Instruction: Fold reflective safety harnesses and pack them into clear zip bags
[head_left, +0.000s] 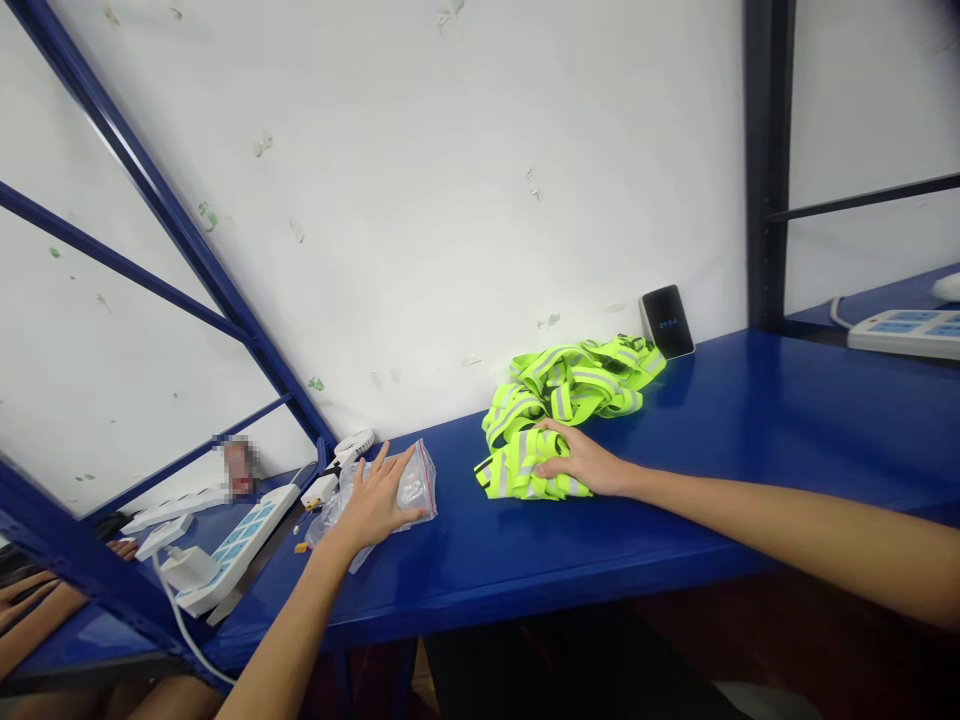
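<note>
On the blue table lies a tangled pile of neon yellow-green straps (577, 380) with grey reflective stripes. My right hand (581, 462) is wrapped round a folded bundle of the same strap (517, 468) in front of the pile, thumb on top. To the left, my left hand (381, 497) rests over clear plastic zip bags (418, 490) with its fingers spread. Part of the bags is hidden beneath that hand.
A phone (667, 322) leans against the wall behind the pile. A small white fan (354, 445) and power strips (244, 545) are at the left, another power strip (907, 333) at the right. Blue frame posts flank the table. Another person's hands (45, 600) show far left.
</note>
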